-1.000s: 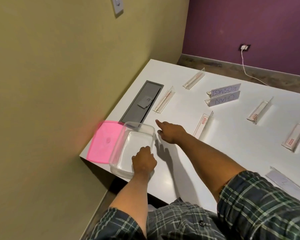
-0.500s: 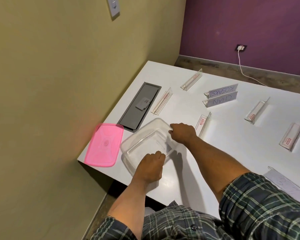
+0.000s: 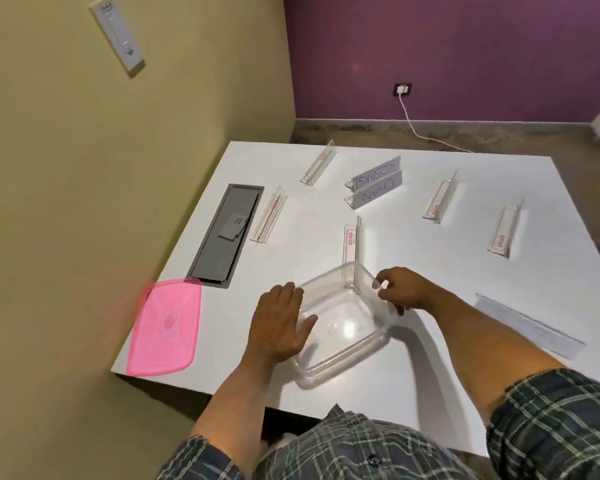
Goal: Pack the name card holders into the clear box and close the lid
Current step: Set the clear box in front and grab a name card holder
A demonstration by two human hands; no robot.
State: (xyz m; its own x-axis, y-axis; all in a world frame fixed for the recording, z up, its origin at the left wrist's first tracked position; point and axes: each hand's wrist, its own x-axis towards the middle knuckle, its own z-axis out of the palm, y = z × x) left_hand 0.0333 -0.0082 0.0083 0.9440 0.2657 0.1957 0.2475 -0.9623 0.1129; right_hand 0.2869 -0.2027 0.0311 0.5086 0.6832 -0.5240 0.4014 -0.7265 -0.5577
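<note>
The clear box [image 3: 340, 358] sits empty and lidless on the white table [image 3: 430, 299], near its front edge. My left hand [image 3: 279, 323] lies flat against the box's left wall with straight fingers. My right hand [image 3: 400, 287] pinches the box's right rim. The pink lid [image 3: 165, 327] lies at the table's front left corner. Several clear name card holders lie scattered: one [image 3: 351, 242] just behind the box, one [image 3: 269, 218] by the grey panel, two lettered ones [image 3: 376, 185] further back, and one flat holder [image 3: 529, 323] at my right.
A grey floor-box panel [image 3: 227, 232] is set into the table's left side. More holders lie at the far left [image 3: 317, 166] and at the right [image 3: 437, 202], [image 3: 503, 232]. A yellow wall runs along the left; a white cable [image 3: 420, 128] trails on the floor behind.
The box has slid right, away from the pink lid, toward the table's middle. My left hand opened flat against its left wall; my right hand moved along to the right rim.
</note>
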